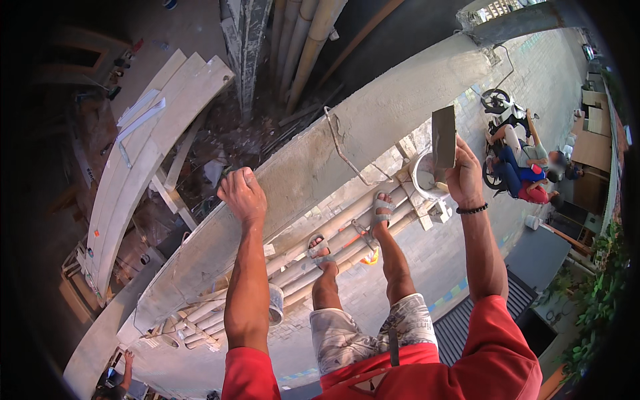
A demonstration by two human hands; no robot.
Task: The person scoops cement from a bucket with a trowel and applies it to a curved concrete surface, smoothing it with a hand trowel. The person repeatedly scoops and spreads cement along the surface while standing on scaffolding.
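I stand in sandals on bamboo scaffold poles (pixel 347 227) beside a grey plastered concrete beam (pixel 313 167). My left hand (pixel 242 193) grips the far edge of the beam's top, fingers curled over it. My right hand (pixel 465 175) is raised and holds a flat rectangular plastering trowel (pixel 443 137) upright by its handle, just above a white mortar bucket (pixel 425 179) that sits on the scaffold. A bent steel wire (pixel 343 150) lies across the beam's top between my hands.
Curved white boards (pixel 143 147) lean at the left. Vertical bamboo poles (pixel 303 40) rise behind the beam. Far below on the paved street, people sit on a motorbike (pixel 517 157). Another bucket (pixel 275 303) hangs under the poles. A person's hand (pixel 127 360) shows at the lower left.
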